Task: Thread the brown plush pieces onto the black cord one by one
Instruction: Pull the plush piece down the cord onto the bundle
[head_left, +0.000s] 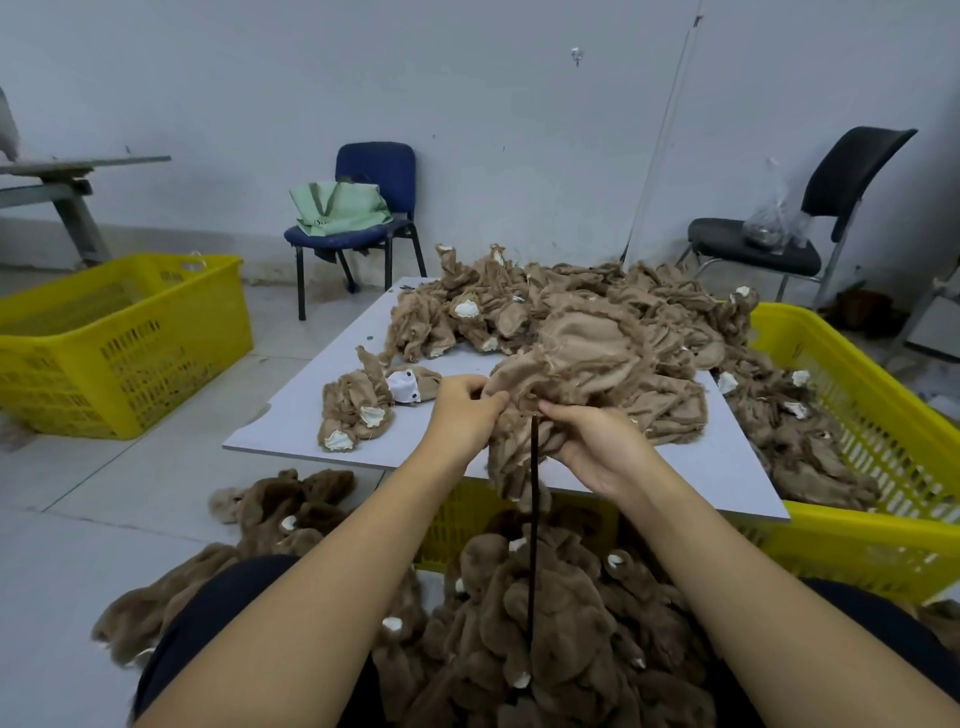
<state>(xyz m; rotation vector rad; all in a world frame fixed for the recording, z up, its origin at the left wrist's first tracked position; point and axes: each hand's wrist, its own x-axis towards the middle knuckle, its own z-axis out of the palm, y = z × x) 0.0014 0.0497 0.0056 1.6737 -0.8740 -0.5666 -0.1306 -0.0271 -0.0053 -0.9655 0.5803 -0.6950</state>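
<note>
Cord: black cord (533, 519) runs straight down from our right hand (597, 449), which pinches its top
Piece: left hand (462, 413) grips the brown plush piece (524, 384) just above

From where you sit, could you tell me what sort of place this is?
Probably a plush-toy workshop: a heap of plush pieces on a board, yellow crates on a bare floor, and both hands threading a cord.

We cannot see the upper end of the thin black cord (533, 525): it vanishes into the bunched tan plush fabric piece (524, 447). Its lower end is lost among dark brown plush pieces (561, 634). The lettering on the pale green cloth bag (340, 208) is too small to read.
</note>
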